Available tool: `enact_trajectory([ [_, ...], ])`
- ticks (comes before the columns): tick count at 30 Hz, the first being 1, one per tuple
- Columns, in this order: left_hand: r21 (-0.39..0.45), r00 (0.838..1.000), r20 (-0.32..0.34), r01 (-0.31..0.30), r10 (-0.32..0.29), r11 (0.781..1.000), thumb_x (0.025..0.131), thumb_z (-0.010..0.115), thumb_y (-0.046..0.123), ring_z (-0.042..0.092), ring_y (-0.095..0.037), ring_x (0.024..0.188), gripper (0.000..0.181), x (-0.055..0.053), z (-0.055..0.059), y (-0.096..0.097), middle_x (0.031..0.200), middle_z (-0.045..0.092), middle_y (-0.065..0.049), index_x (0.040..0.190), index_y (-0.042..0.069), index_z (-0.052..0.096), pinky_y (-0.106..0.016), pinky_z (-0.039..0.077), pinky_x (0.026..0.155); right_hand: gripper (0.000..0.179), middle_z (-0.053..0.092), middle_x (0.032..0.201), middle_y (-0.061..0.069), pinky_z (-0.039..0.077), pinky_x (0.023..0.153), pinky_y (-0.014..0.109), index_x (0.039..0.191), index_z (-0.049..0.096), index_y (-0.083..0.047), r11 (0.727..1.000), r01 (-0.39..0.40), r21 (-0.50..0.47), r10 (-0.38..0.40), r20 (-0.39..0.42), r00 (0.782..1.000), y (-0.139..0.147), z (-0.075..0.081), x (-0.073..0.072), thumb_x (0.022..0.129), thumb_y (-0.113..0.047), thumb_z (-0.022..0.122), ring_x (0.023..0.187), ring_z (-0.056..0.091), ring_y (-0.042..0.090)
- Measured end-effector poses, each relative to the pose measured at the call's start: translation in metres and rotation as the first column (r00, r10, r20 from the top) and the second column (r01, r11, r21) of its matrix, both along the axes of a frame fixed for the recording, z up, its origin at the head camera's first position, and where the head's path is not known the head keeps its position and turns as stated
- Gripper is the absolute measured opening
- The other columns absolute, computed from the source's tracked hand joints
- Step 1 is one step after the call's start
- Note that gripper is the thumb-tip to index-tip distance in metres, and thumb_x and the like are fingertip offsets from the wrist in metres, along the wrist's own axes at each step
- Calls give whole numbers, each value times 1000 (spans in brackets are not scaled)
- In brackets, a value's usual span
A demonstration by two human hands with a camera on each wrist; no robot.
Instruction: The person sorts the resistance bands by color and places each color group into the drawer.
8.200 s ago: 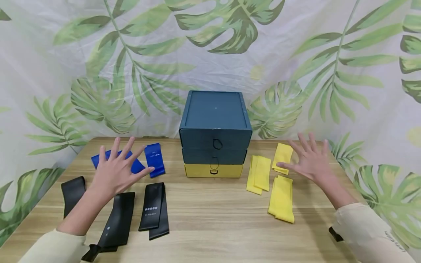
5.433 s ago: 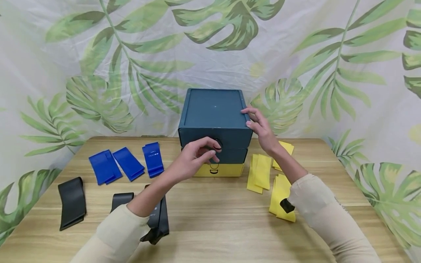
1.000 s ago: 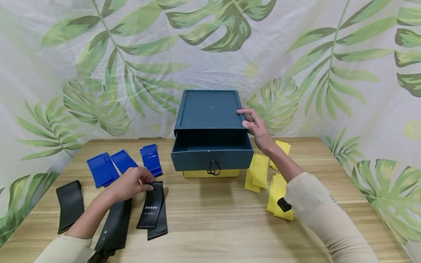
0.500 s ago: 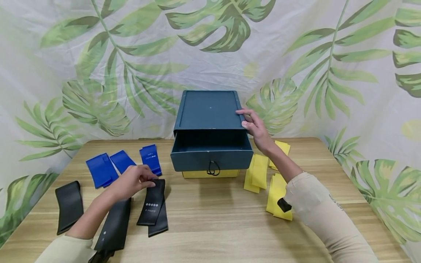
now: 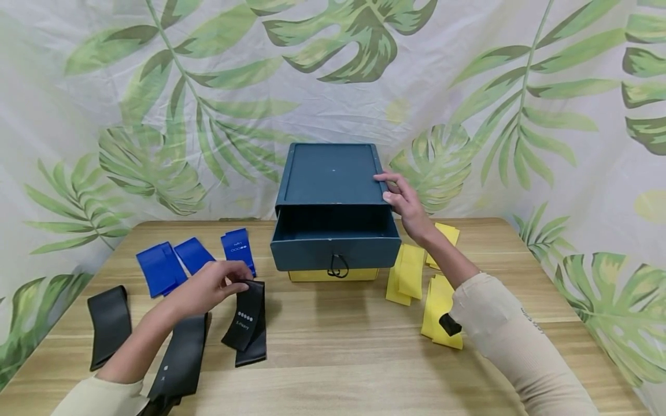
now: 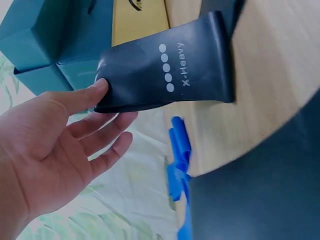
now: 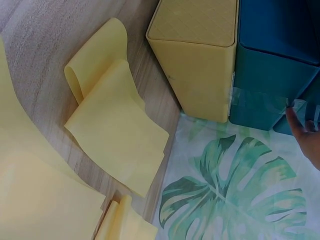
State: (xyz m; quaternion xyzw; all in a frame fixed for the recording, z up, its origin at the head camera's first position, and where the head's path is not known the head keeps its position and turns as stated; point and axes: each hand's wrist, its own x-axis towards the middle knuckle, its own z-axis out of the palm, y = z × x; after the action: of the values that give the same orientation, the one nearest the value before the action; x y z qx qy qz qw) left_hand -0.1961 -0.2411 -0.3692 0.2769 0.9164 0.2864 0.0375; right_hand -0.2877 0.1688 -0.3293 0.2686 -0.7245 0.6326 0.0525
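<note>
Thumb and fingertips of my left hand (image 5: 210, 289) pinch the end of a black folded resistance band (image 5: 248, 312). The left wrist view shows this band (image 6: 135, 70) marked X-Heavy, with its far end bent down. My right hand (image 5: 409, 208) rests at the upper right edge of a dark blue drawer unit (image 5: 330, 173), its fingers on the top and side. The unit's top drawer (image 5: 335, 254) is pulled out, with a black loop handle on its front and nothing visible inside. Beneath it shows a yellow drawer (image 5: 312, 276).
Two more black bands lie at the left, one (image 5: 111, 323) by the edge and one (image 5: 179, 355) partly under my left forearm. Several blue bands (image 5: 162, 268) lie behind them. Yellow bands (image 5: 442, 312) lie right of the unit. A leaf-patterned cloth (image 5: 333, 104) hangs behind the table.
Earlier both hands were spread over the table, then the top drawer was pulled out. In the last second my left hand has lifted the black band's end slightly. The right hand stays put.
</note>
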Motion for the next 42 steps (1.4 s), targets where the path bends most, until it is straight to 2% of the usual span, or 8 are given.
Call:
enact_trajectory([
  [11, 113, 999, -50, 13, -8, 993, 98, 67, -1, 54, -7, 63, 27, 12, 30, 7, 84, 60, 3, 123, 5, 60, -27, 48, 56, 52, 20, 170, 16, 36, 112, 67, 144, 44, 7, 1000, 3, 5, -3, -4, 1000, 0, -1, 0, 100, -21, 44, 149, 35, 42],
  [17, 197, 999, 26, -42, 37, 980, 99, 60, -6, 62, -16, 68, 41, 14, 47, 6, 91, 51, -7, 139, 5, 55, -30, 55, 58, 51, 20, 170, 16, 35, 113, 67, 144, 44, 7, 1000, 7, 6, -7, -2, 1000, 0, -1, 0, 101, -21, 43, 150, 33, 42],
  [24, 299, 983, 135, -157, 121, 941, 102, 55, -3, 71, -26, 98, 41, 17, 62, 6, 108, 58, -21, 144, -2, 54, -33, 60, 66, 51, 20, 170, 16, 35, 113, 67, 144, 44, 7, 1000, 0, 1, 0, -2, 1000, -1, 0, 0, 101, -20, 43, 150, 34, 42],
  [30, 401, 977, 118, -211, 178, 892, 102, 57, -1, 74, -14, 86, 34, 18, 76, 2, 107, 61, -16, 136, 1, 58, -32, 61, 71, 51, 19, 170, 16, 35, 113, 67, 144, 44, 7, 1000, -6, -2, 6, 1, 1000, -1, 0, -1, 101, -21, 44, 149, 35, 43],
  [32, 474, 980, 89, -198, 177, 858, 102, 59, -2, 74, -15, 79, 33, 18, 82, 2, 104, 64, -10, 134, 6, 62, -29, 61, 71, 52, 19, 170, 16, 35, 113, 67, 144, 44, 7, 1000, -5, -1, 5, 2, 1000, -1, 0, -1, 100, -21, 44, 149, 35, 43],
  [34, 577, 986, 73, -164, 150, 800, 101, 61, -3, 74, -17, 73, 33, 19, 89, 2, 97, 64, -6, 131, 10, 65, -27, 60, 72, 52, 19, 170, 16, 34, 114, 67, 144, 43, 7, 1000, -3, -1, 3, 3, 1000, -1, 0, -1, 101, -21, 43, 150, 34, 43],
  [39, 806, 997, 20, -63, 80, 589, 98, 60, -12, 73, -19, 66, 34, 24, 108, 9, 94, 65, -7, 126, 4, 71, -24, 60, 72, 52, 19, 170, 15, 34, 113, 67, 144, 43, 7, 1000, 1, -3, -1, 1, 1000, -1, -1, 0, 100, -21, 43, 150, 34, 43],
  [42, 865, 996, -14, -30, 86, 500, 96, 57, -18, 72, -21, 65, 35, 29, 117, 15, 93, 66, -10, 125, -3, 70, -26, 61, 70, 52, 18, 171, 16, 34, 114, 67, 145, 43, 6, 1000, 1, -1, -1, -1, 1000, 0, -1, 0, 100, -21, 43, 150, 34, 43],
])
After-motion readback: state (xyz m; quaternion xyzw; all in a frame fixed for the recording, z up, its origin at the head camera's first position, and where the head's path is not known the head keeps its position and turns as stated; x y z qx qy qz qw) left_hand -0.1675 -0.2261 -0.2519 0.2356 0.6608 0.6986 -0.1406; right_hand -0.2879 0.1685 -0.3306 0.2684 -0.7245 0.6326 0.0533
